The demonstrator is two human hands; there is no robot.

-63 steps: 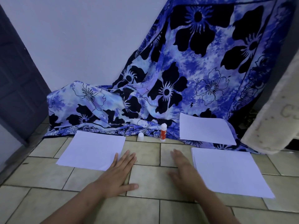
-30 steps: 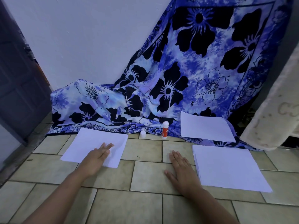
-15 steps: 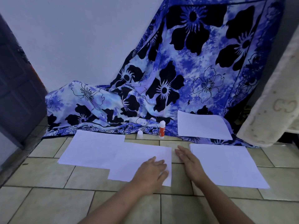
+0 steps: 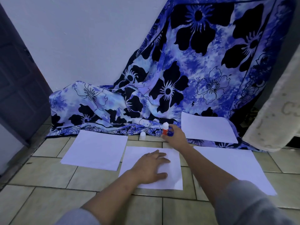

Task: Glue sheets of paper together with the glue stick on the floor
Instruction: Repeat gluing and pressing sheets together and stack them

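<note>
The step in hand is judged to be fetching the glue stick (image 4: 165, 129), which stands uncapped at frame centre, its cap (image 4: 142, 135) just beside. The right hand (image 4: 174, 137) reaches it, fingers curling; contact cannot be told. The left hand (image 4: 150, 168) is pressed flat, fingers spread, on the centre sheet (image 4: 173, 174). Next, a firm grasp and lift are called for.

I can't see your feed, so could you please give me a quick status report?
Left hand flat on the middle sheet. Right hand at the upright glue stick, grip unclear. Cap off, beside it. Nothing in the way.
</note>
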